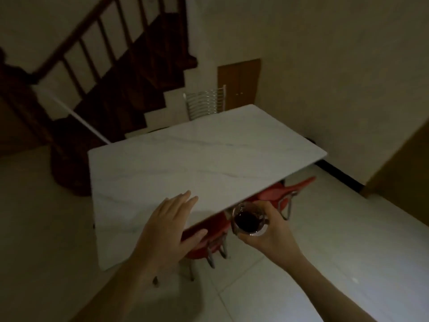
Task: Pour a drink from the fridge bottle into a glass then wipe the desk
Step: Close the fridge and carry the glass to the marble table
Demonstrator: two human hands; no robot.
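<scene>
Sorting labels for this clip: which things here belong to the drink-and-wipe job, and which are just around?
Job: glass of dark drink in right hand; left hand; marble table.
Around: red chairs; metal chair; staircase.

The right hand (267, 231) grips a clear glass (249, 220) holding dark drink, just off the near edge of the white marble desk (197, 163) – above red chairs (276, 194) tucked beneath. The left hand (167, 226) hovers flat, fingers spread, over the near corner – a dark staircase (120, 73) stands far left
</scene>
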